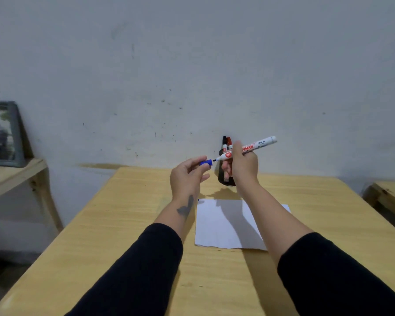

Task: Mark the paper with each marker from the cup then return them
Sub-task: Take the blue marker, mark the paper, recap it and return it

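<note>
My right hand (243,166) holds a white marker (258,145) with red lettering, raised above the table, its bare tip pointing left. My left hand (187,176) pinches the blue cap (206,162) just left of that tip, a small gap between them. Behind my hands a black cup (224,179) stands near the wall with two markers (227,142) in it, one black-capped and one red-capped. A white sheet of paper (221,224) lies flat on the table below my forearms, with a tiny dark mark at its far left corner.
The wooden table (123,224) fills the foreground and ends at a grey-white wall. A lower wooden shelf (14,176) at the left carries a framed picture (2,133). Another wooden edge (388,197) shows at the far right.
</note>
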Demonstrator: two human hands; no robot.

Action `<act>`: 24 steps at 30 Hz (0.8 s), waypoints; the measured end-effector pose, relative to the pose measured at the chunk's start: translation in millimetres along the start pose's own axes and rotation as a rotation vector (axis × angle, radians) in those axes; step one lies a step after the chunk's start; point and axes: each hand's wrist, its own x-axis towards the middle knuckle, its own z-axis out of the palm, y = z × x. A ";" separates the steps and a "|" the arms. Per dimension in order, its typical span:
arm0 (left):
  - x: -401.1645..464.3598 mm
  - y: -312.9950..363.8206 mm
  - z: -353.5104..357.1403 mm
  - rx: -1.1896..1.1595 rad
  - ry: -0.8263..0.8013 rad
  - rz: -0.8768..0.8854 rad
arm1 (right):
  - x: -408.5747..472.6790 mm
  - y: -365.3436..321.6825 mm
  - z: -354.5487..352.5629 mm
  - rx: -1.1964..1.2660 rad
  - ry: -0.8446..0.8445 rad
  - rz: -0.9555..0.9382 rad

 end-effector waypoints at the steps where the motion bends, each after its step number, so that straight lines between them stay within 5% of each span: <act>1: -2.6 2.9 2.8 -0.021 -0.009 0.001 | -2.2 -4.1 -1.6 -0.003 -0.003 0.000; 10: -17.3 12.4 17.3 0.170 -0.157 0.022 | -18.7 -17.6 -13.2 -0.080 0.016 0.013; 18: -18.9 7.3 20.6 0.434 -0.051 0.192 | -13.2 -7.8 -12.8 -0.054 -0.015 0.101; 21: -15.6 2.3 15.0 0.434 -0.029 0.150 | -10.1 -4.4 -11.9 -0.231 -0.069 0.112; 24: -8.9 -2.2 7.1 0.477 0.042 0.117 | -10.6 -4.5 -14.2 -0.663 -0.038 -0.020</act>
